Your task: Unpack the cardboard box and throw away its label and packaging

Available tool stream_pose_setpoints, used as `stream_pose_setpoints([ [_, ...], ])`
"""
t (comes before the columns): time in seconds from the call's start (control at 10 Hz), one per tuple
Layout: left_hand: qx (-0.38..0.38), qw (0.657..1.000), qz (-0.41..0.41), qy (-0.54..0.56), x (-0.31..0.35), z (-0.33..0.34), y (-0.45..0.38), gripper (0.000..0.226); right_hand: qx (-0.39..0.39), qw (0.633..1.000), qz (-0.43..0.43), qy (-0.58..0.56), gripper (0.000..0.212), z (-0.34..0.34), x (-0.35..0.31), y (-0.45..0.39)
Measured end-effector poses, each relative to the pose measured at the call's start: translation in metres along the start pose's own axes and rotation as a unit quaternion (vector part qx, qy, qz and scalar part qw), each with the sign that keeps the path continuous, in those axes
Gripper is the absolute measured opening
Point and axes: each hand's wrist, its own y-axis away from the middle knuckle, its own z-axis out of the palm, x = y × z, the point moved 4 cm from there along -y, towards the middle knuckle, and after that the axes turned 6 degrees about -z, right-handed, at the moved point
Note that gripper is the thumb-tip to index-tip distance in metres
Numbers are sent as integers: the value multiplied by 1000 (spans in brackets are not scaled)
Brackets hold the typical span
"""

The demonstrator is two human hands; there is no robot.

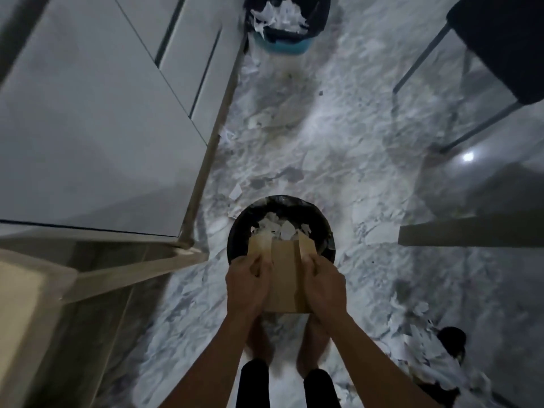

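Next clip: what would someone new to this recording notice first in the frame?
Low in the centre, the left hand and right hand hold a flat piece of cardboard from either side, right over a black bin that has white paper scraps in it. More torn paper litters the marble floor, and a second bin full of paper stands at the top.

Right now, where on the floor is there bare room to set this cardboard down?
Barest: the marble floor between the black bin below the cardboard and the teal-based bin, short of the chair legs. Crowded: torn paper piled lower right, scraps along the cabinet base.
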Motion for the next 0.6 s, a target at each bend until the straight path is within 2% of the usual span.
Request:
stream_pose_setpoints([
  [0.1, 7, 1000, 2, 8, -10, 27, -32, 33, 6, 1000, -5, -6, 37, 21, 18, -34],
  [0.2, -25, 1000, -14, 11, -21, 47, -56, 45, -16, 1000, -7, -18, 41, 35, 31, -59],
  [0.3, -48, 997, -47, -34, -28, 51, -64, 56, -35, 999, 29, -23, 50, 35, 40, -71],
  [0.4, -52, 997, -53, -15, -20, 44, -55, 56, -44, 998, 38, -29, 50, 25, 38, -70],
  [0.6, -31, 999, -22, 38, 16, -3, -6, 52, -60, 997, -3, -43, 47, -22, -5, -33],
])
